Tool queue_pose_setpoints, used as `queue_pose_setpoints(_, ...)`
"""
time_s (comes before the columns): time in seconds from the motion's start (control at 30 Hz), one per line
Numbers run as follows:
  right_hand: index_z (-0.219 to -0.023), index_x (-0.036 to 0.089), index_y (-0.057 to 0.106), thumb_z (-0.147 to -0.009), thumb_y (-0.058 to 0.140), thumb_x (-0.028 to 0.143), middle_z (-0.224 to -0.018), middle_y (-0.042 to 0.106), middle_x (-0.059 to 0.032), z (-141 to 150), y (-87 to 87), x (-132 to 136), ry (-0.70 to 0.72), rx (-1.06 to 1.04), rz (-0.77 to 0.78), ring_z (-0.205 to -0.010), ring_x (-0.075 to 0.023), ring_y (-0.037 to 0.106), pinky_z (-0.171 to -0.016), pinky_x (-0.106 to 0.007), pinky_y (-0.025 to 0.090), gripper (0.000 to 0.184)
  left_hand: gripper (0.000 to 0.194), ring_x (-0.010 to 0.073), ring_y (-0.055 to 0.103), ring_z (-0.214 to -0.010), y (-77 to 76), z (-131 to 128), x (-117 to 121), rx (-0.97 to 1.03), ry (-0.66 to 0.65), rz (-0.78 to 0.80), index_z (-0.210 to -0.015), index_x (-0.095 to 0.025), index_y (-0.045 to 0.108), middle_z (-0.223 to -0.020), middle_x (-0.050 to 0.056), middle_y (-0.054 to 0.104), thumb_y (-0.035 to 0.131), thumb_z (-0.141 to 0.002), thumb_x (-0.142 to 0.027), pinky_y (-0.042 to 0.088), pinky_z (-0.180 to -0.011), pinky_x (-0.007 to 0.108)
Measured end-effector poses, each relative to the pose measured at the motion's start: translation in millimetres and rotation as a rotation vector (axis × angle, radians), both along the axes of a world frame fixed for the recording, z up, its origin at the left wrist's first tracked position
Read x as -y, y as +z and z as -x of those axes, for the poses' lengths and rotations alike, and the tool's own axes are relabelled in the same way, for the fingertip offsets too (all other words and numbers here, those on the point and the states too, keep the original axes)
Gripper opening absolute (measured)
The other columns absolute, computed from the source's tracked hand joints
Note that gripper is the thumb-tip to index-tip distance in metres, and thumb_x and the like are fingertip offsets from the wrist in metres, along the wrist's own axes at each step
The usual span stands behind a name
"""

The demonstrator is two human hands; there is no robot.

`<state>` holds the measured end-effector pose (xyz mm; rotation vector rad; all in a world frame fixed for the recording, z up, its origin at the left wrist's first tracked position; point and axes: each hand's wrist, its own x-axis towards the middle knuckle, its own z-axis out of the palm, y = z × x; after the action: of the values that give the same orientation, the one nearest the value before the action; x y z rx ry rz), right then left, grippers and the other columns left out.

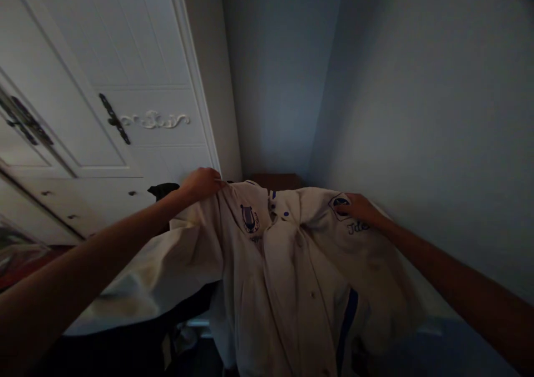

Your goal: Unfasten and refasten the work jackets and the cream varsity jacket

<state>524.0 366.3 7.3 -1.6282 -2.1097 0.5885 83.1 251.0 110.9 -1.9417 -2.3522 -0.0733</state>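
Observation:
A cream snap-front jacket (287,277) hangs in front of me, with blue trim and embroidered emblems on its chest. My left hand (203,182) is closed on the cloth at its left shoulder. At the opposite shoulder, my right hand (356,209) grips the fabric, its fingers over a diamond-shaped patch. The collar lies between both hands, with a blue snap showing. One pale sleeve spreads out below my left forearm. The lower edge of the jacket runs out of view.
A white wardrobe (167,60) with dark metal handles stands at the left, with drawers below its doors. Blue-grey walls (417,88) meet in a corner ahead and to the right. A brown object (277,180) shows behind the collar. Dark things beneath the jacket are hard to make out.

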Motion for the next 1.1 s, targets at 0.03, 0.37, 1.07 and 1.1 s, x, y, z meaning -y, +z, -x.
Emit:
queue_pose_setpoints(0.03, -0.085, 0.017, 0.07, -0.072, 0.067, 0.037, -0.084, 0.073, -0.009, -5.0, 14.6, 1.8, -0.009, -0.082, -0.001, -0.077, -0.0247, 0.069, -0.067, -0.03, 0.051, 0.024, 0.033, 0.0286, 0.067, -0.101, 15.3, -0.9, -6.2, -0.032, -0.007, -0.046, -0.098, -0.021, 0.076, -0.105, 0.009, 0.073, 0.051, -0.089, -0.042, 0.051, -0.085, 0.034)
queue_pose_setpoints(0.37, -0.127, 0.015, 0.057, -0.081, 0.064, 0.041, -0.114, 0.068, -0.0177, -17.1, 22.0, -49.1, -0.252, 0.163, -0.287, -0.104, -0.0311, 0.065, -0.086, -0.038, 0.05, 0.053, 0.043, 0.0356, 0.054, -0.121, 11.0, -21.2, -94.8, -0.235, 0.025, -0.226, -0.118, -0.006, 0.064, -0.128, 0.018, 0.058, 0.034, -0.1, -0.03, 0.043, -0.096, 0.047)
queue_pose_setpoints(1.07, -0.077, 0.018, 0.057, -0.08, 0.063, 0.053, -0.059, 0.06, -0.0014, 96.1, -29.9, 64.4, 0.133, -0.211, 0.489, -0.048, -0.0137, 0.054, -0.042, -0.022, 0.037, 0.036, 0.053, 0.0309, 0.049, -0.133, -162.4, -122.5, 83.1, 0.488, -0.499, -0.009, -0.135, -0.014, 0.052, -0.14, 0.019, 0.055, 0.033, -0.1, -0.049, 0.04, -0.11, 0.048)
queue_pose_setpoints(1.1, -0.076, 0.017, 0.057, -0.078, 0.067, 0.046, -0.059, 0.06, -0.0013, 106.6, -24.6, 63.4, 0.105, -0.258, 0.435, -0.05, -0.0136, 0.054, -0.043, -0.022, 0.037, 0.03, 0.053, 0.0291, 0.049, -0.134, -172.0, -119.6, 85.9, 0.592, -0.482, -0.062, -0.135, -0.014, 0.052, -0.142, 0.018, 0.054, 0.031, -0.101, -0.049, 0.038, -0.112, 0.046)
